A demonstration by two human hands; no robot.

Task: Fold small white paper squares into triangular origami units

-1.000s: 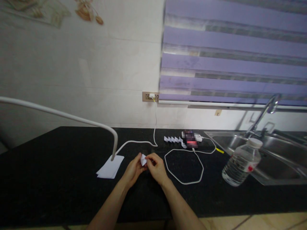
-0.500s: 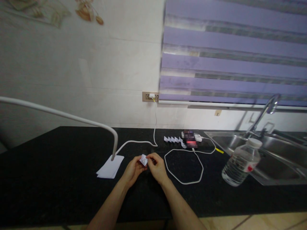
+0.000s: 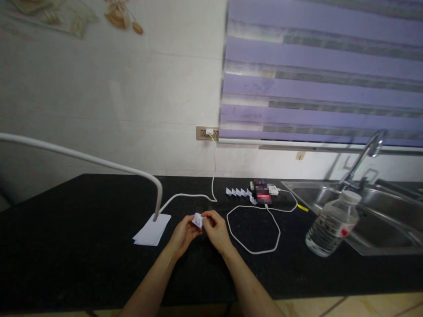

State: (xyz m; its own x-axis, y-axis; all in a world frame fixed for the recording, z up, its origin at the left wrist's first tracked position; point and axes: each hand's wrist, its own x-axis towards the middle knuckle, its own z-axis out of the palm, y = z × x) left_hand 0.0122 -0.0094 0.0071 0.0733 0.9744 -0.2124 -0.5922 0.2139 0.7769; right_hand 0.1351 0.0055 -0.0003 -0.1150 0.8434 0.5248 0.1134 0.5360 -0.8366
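Observation:
A small piece of folded white paper (image 3: 198, 220) is pinched between both hands above the black countertop (image 3: 99, 273). My left hand (image 3: 183, 235) grips its left side, thumb near the top edge and the other fingers underneath. At its right edge, the thumb and fingers of my right hand (image 3: 215, 230) are closed on it. Crease lines show on the paper's face; its underside is hidden by the fingers. To the left lies a stack of white paper sheets (image 3: 152, 231). Farther back, several small folded paper pieces (image 3: 238, 193) stand in a row.
A white cable (image 3: 254, 252) loops on the counter from a blurred phone-like device (image 3: 261, 191). A large water bottle (image 3: 332, 224) stands beside the steel sink (image 3: 366, 248) and faucet (image 3: 363, 154). A white bent rod (image 3: 125, 167) reaches over the paper stack. A plug sits in the wall socket (image 3: 207, 133).
The folded paper has tilted very slightly between my fingers. Both hands stay in nearly the same place, and everything else is unchanged.

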